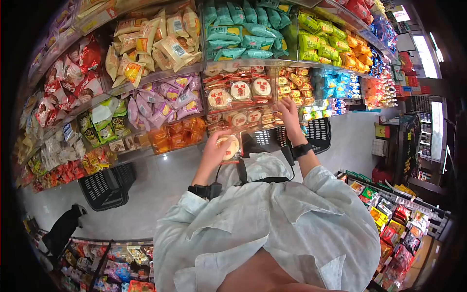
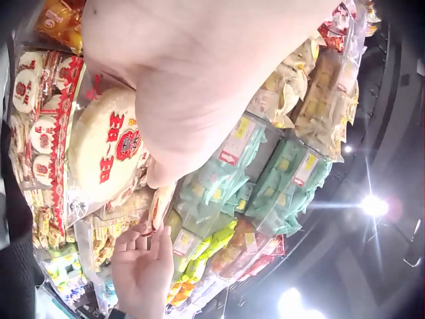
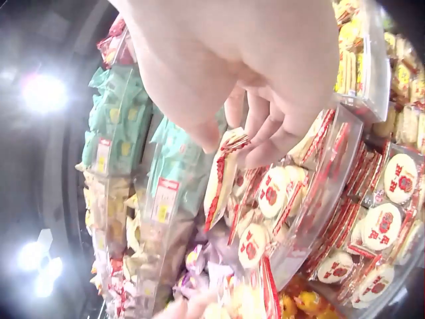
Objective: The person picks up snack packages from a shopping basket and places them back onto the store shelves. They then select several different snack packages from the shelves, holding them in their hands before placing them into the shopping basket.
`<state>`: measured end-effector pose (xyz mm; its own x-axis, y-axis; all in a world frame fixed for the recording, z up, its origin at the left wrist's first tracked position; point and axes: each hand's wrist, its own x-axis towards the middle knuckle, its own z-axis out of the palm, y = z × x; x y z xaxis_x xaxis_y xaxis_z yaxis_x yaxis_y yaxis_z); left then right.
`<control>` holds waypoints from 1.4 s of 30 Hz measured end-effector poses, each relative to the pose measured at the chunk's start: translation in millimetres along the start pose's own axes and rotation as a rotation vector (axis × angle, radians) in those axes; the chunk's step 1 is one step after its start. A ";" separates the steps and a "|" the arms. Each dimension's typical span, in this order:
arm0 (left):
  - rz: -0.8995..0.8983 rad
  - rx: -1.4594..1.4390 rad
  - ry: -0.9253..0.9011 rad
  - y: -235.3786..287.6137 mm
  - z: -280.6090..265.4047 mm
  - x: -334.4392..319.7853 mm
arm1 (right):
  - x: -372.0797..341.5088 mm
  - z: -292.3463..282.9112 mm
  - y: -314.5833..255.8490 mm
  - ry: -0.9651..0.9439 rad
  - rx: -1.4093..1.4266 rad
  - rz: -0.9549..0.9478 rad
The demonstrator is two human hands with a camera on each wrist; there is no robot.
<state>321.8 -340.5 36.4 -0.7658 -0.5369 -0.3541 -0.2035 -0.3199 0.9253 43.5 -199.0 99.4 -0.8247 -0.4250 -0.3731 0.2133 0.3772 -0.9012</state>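
My left hand (image 1: 213, 151) holds a clear packet of round white rice crackers (image 1: 231, 147) with red print, in front of the lower shelf. In the left wrist view, that packet (image 2: 98, 156) fills the left side beside the palm. At the shelf front, my right hand (image 1: 292, 119) pinches a second rice cracker packet (image 3: 220, 179), seen edge-on in the right wrist view, between thumb and fingers. Behind it are the bins of the same rice crackers (image 1: 239, 90), in clear packets with red edges.
Clear bins around hold teal packets (image 1: 243, 36), purple packets (image 1: 165, 100), orange packets (image 1: 177, 135) and small yellow packets (image 1: 295, 82). Black baskets (image 1: 104, 187) stand on the grey floor below the shelves. Another snack rack (image 1: 394, 219) is at the right.
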 end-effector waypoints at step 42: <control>-0.030 -0.021 -0.136 53.8 296.1 -50.9 | -107.6 -237.2 72.7 -0.661 0.583 0.274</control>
<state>169.2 -99.3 144.4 -0.8353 -0.4169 -0.3583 -0.2154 -0.3516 0.9110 23.5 69.4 126.3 -0.2782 -0.8332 -0.4778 0.7349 0.1356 -0.6644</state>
